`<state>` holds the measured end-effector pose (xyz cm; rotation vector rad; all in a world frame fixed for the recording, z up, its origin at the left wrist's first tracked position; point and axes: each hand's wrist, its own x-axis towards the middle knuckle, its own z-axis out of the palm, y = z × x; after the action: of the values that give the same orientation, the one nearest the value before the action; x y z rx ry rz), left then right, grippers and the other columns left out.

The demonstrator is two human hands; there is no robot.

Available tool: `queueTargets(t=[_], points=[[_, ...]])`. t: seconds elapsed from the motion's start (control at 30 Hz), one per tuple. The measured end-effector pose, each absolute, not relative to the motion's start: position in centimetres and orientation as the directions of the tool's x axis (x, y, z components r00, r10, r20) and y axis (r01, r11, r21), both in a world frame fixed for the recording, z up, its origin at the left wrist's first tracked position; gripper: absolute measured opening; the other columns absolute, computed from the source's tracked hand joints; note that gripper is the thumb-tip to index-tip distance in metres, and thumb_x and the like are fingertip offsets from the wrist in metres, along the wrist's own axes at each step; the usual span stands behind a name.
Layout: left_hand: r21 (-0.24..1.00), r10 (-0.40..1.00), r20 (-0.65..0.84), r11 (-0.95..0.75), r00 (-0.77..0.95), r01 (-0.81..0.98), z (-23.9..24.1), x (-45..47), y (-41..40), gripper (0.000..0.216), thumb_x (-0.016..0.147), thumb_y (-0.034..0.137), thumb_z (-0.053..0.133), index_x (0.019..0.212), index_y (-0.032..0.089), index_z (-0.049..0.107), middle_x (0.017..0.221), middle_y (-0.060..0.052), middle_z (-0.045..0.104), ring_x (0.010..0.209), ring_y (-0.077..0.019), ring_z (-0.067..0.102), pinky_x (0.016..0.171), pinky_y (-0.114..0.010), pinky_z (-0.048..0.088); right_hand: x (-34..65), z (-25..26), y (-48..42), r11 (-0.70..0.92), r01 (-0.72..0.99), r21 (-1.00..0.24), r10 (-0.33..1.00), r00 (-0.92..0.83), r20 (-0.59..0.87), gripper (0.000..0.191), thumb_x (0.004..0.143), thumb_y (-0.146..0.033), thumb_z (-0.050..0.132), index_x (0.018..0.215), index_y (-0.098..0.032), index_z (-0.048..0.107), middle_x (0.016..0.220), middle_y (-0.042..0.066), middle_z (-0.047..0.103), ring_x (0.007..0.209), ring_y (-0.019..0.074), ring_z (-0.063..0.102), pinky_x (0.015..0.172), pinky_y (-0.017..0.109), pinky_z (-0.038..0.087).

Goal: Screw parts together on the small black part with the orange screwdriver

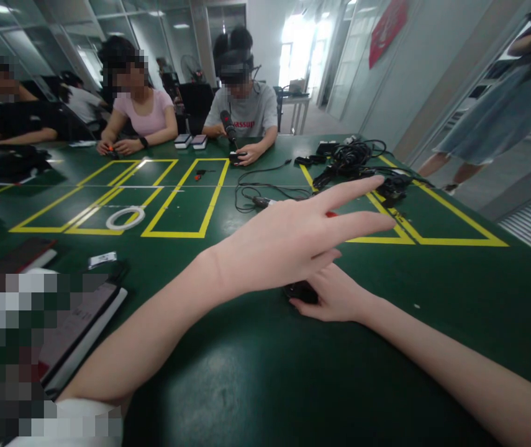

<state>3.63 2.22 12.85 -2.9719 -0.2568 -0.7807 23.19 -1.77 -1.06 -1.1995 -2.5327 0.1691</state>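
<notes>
My left hand (288, 239) reaches across from the lower left, its back towards me. Two of its fingers stretch out to the right and spread apart; the others are bent or hidden. A small red patch (331, 215) shows between those two fingers, and I cannot make out what it belongs to. Just below, my right hand (335, 292) comes in from the right, with its fingers closed on a rounded black object (303, 292) close to the table. The left hand covers most of that object and the right fingertips, so its kind is unclear.
Yellow tape outlines (174, 235) mark the green table (256, 385). A white ring (126, 217) lies left, a tangle of black cables (351, 158) back right. Boxes (83, 323) stand near left. Opposite, a person in grey (246, 108) holds a power screwdriver (228, 127).
</notes>
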Motion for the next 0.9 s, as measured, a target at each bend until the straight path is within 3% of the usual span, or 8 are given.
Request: queueTargets(t=[0.07, 0.13, 0.23, 0.4, 0.5, 0.63, 0.8, 0.9], points=[[-0.041, 0.156, 0.489, -0.979, 0.858, 0.201, 12.78, 3.67, 2.28, 0.043, 0.095, 0.013, 0.053, 0.136, 0.024, 0.054, 0.149, -0.011, 0.053, 0.119, -0.0215, 0.066, 0.086, -0.029, 0.056, 23.27, -1.01, -1.81, 0.645, 0.725, -0.241, 0.763, -0.598, 0.245, 0.026, 0.085, -0.036, 0.059, 0.100, -0.015, 0.063, 0.089, 0.015, 0.074, 0.085, 0.0338, 0.070, 0.073, 0.041, 0.054], [-0.062, 0.178, 0.484, -0.970, 0.857, 0.236, 12.81, 3.69, 2.22, 0.038, 0.096, 0.021, 0.055, 0.134, 0.023, 0.056, 0.125, -0.008, 0.069, 0.105, -0.0193, 0.070, 0.078, -0.025, 0.053, 23.44, -1.12, -1.80, 0.672, 0.705, -0.225, 0.739, -0.620, 0.264, 0.024, 0.083, -0.030, 0.054, 0.099, -0.016, 0.062, 0.089, 0.015, 0.073, 0.083, 0.0330, 0.069, 0.071, 0.041, 0.052], [-0.076, 0.181, 0.470, -0.967, 0.864, 0.243, 13.03, 3.70, 1.96, 0.034, 0.096, 0.025, 0.052, 0.129, 0.021, 0.061, 0.103, -0.005, 0.073, 0.092, -0.0172, 0.070, 0.071, -0.024, 0.051, 23.72, -1.40, -1.69, 0.718, 0.663, -0.211, 0.692, -0.652, 0.308, 0.024, 0.084, -0.024, 0.045, 0.099, -0.016, 0.062, 0.089, 0.015, 0.072, 0.083, 0.0318, 0.066, 0.072, 0.041, 0.051], [-0.089, 0.128, 0.451, -0.978, 0.883, 0.187, 13.24, 3.78, 1.90, 0.043, 0.090, 0.013, 0.046, 0.131, 0.017, 0.061, 0.119, -0.010, 0.067, 0.102, -0.0188, 0.066, 0.079, -0.026, 0.052, 23.75, -1.42, -1.54, 0.725, 0.648, -0.233, 0.688, -0.662, 0.298, 0.024, 0.095, -0.027, 0.040, 0.097, -0.017, 0.061, 0.084, 0.013, 0.070, 0.083, 0.0311, 0.065, 0.076, 0.043, 0.051], [-0.109, 0.153, 0.442, -0.969, 0.884, 0.223, 13.13, 3.76, 2.11, 0.042, 0.092, 0.011, 0.045, 0.131, 0.020, 0.060, 0.127, -0.010, 0.062, 0.099, -0.0174, 0.066, 0.077, -0.027, 0.052, 23.58, -1.25, -1.57, 0.689, 0.690, -0.221, 0.723, -0.641, 0.257, 0.023, 0.096, -0.028, 0.040, 0.098, -0.016, 0.060, 0.082, 0.013, 0.070, 0.075, 0.0291, 0.065, 0.071, 0.040, 0.050], [-0.098, 0.177, 0.440, -0.965, 0.880, 0.243, 13.15, 3.72, 2.05, 0.040, 0.093, 0.016, 0.047, 0.131, 0.022, 0.060, 0.120, -0.008, 0.064, 0.094, -0.0174, 0.066, 0.072, -0.026, 0.051, 23.51, -1.34, -1.56, 0.683, 0.698, -0.217, 0.729, -0.631, 0.266, 0.020, 0.095, -0.027, 0.044, 0.094, -0.017, 0.061, 0.084, 0.013, 0.071, 0.076, 0.0287, 0.066, 0.071, 0.039, 0.050], [-0.076, 0.122, 0.451, -0.982, 0.884, 0.175, 13.36, 3.84, 1.95, 0.040, 0.089, 0.012, 0.046, 0.125, 0.019, 0.064, 0.115, -0.009, 0.066, 0.102, -0.0205, 0.064, 0.083, -0.030, 0.051, 23.61, -1.47, -1.52, 0.700, 0.676, -0.230, 0.712, -0.637, 0.295, 0.022, 0.095, -0.027, 0.045, 0.096, -0.016, 0.063, 0.087, 0.014, 0.072, 0.083, 0.0308, 0.067, 0.076, 0.042, 0.051], [-0.049, 0.151, 0.445, -0.980, 0.882, 0.193, 13.35, 3.82, 2.01, 0.042, 0.094, 0.011, 0.042, 0.128, 0.021, 0.062, 0.116, -0.008, 0.066, 0.099, -0.0185, 0.064, 0.079, -0.028, 0.050, 23.61, -1.41, -1.55, 0.676, 0.701, -0.227, 0.735, -0.620, 0.274, 0.023, 0.094, -0.028, 0.045, 0.098, -0.016, 0.064, 0.089, 0.015, 0.072, 0.083, 0.0315, 0.068, 0.075, 0.042, 0.052]])
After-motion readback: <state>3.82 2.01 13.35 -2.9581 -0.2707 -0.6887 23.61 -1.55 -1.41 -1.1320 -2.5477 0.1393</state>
